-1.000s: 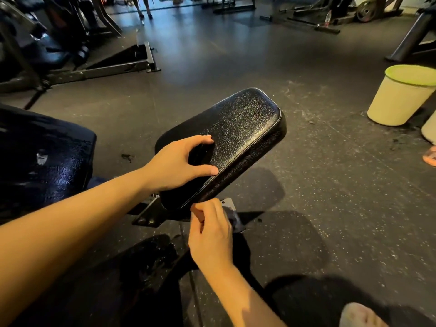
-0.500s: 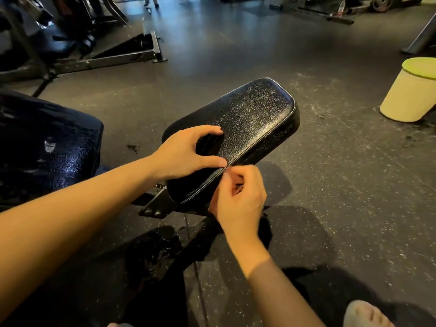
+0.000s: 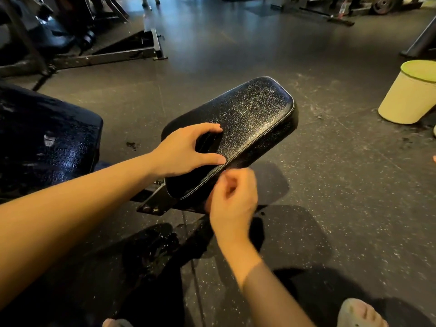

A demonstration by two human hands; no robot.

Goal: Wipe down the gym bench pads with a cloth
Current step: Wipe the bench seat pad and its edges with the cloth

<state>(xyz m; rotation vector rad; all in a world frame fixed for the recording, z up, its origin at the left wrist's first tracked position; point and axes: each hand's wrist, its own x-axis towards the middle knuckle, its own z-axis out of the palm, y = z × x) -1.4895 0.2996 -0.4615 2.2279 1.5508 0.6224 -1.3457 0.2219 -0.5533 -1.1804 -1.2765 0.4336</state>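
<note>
Head view: a pale yellow bin (image 3: 410, 97) with a green rim stands tilted on the floor to the right, well apart from the small bench pad (image 3: 250, 116). To the left sits a larger black pad (image 3: 47, 142), glossy and shining as if wet, separated from the small one by a strip of floor. A metal bracket (image 3: 155, 202) with bolts shows under the small pad's near end. A machine frame (image 3: 106, 55) lies across the upper left, and a foot in a light slipper (image 3: 358, 312) shows at the bottom right.

The left forearm crosses the lower left, and the left hand (image 3: 186, 149) covers the pad's near end, arched, with fingertips and thumb touching the top. A dark patch lies under the palm; whether it is a cloth or shadow, and so whether the hand grasps anything, cannot be told. The right hand (image 3: 232, 199) is blurred, with fingers curled in, just beside the pad's near side edge; whether it pinches something cannot be told.

The small pad is in mid-frame, its long axis running from the hands at the near left towards the far right. Its black grained cover has a piped seam along the edge.

The floor (image 3: 330, 185) is dark speckled rubber, scuffed near the bin. A weight plate (image 3: 382, 3) lies at the far top right of the dim gym.
</note>
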